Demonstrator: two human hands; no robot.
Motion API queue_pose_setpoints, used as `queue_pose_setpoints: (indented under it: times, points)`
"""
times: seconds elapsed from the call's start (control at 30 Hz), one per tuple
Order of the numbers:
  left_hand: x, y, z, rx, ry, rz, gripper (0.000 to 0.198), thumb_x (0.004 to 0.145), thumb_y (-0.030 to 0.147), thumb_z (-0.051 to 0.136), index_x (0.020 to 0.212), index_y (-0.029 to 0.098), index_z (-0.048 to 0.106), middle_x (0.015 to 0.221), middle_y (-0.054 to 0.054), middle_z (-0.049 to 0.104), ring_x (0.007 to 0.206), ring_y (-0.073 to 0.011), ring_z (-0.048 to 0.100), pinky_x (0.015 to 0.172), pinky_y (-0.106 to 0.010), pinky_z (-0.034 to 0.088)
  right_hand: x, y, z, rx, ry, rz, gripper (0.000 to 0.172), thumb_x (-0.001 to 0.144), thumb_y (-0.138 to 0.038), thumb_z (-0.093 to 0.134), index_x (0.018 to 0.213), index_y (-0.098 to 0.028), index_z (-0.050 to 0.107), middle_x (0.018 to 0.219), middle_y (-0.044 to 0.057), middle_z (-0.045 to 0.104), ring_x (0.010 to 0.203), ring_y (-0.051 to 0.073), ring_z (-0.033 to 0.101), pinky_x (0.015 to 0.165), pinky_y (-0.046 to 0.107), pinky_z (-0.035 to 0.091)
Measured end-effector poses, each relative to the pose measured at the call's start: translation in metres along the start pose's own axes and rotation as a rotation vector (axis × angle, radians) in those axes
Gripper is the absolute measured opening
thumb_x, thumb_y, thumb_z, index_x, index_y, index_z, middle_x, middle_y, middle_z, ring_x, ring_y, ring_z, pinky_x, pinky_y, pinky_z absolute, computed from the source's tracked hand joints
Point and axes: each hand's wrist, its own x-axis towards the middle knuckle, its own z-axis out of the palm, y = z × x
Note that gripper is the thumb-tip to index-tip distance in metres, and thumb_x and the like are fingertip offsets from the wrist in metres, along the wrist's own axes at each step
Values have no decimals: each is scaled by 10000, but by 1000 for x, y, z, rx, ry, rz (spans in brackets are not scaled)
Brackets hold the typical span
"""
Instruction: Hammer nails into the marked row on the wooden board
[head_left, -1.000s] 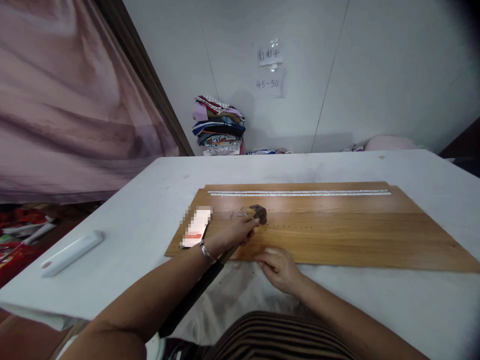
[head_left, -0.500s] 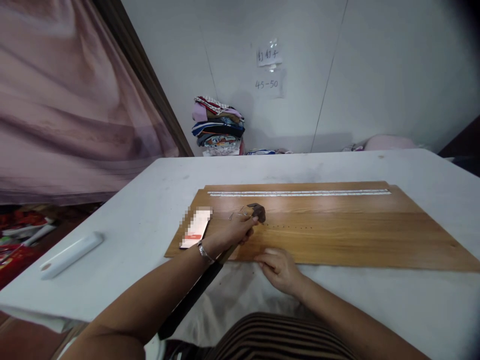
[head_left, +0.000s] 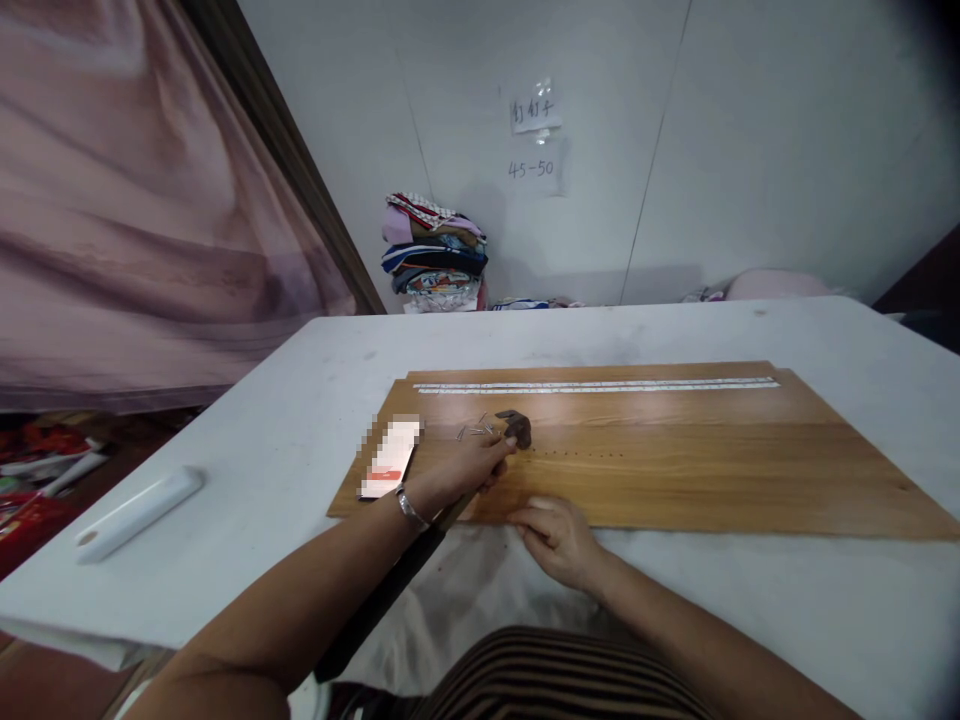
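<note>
My left hand (head_left: 480, 466) is closed round a hammer, close under its dark head (head_left: 517, 430), above the wooden board (head_left: 720, 480). The hammer's long dark handle (head_left: 382, 605) runs back beneath my left forearm. Several loose nails (head_left: 477, 430) lie beside the head, partly covered by it. To the right of the head, a row of small nails (head_left: 576, 454) stands in the board. My right hand (head_left: 559, 540) rests at the board's near edge, its fingers curled and gripping that edge.
A phone (head_left: 391, 458) lies on the board's left end. Two white measuring strips (head_left: 600, 386) run along its far side. On the white table (head_left: 247, 420) at left sits a white oblong object (head_left: 139, 515). Folded clothes (head_left: 435, 255) are stacked by the wall, and a pink curtain (head_left: 150, 200) hangs left.
The hammer head has shifted very slightly, and the loose nails beside it show a little more clearly. My right hand stays at the board's edge. The whole view has drifted slightly.
</note>
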Motion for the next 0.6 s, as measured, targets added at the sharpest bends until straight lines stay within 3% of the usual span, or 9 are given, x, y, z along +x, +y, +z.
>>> queue_pose_setpoints:
  times: [0.23,0.6]
  points:
    - [-6,10,-4,-30,-11,20,417,856,569,454,928,164,525,638,50,432,482,-61,372,440,-192,309,0,0,0,1,4,2,228,898,-148,481,971,-188,693,725,41,636,654,159,582,576,254,396]
    - [4,-7,2,-1,29,-43,443,842,606,448,899,174,530,588,52,437,447,-68,356,415,-202,282,1,-1,-1,10,5,5,232,884,-141,478,951,-195,693,724,35,636,661,158,585,582,257,402]
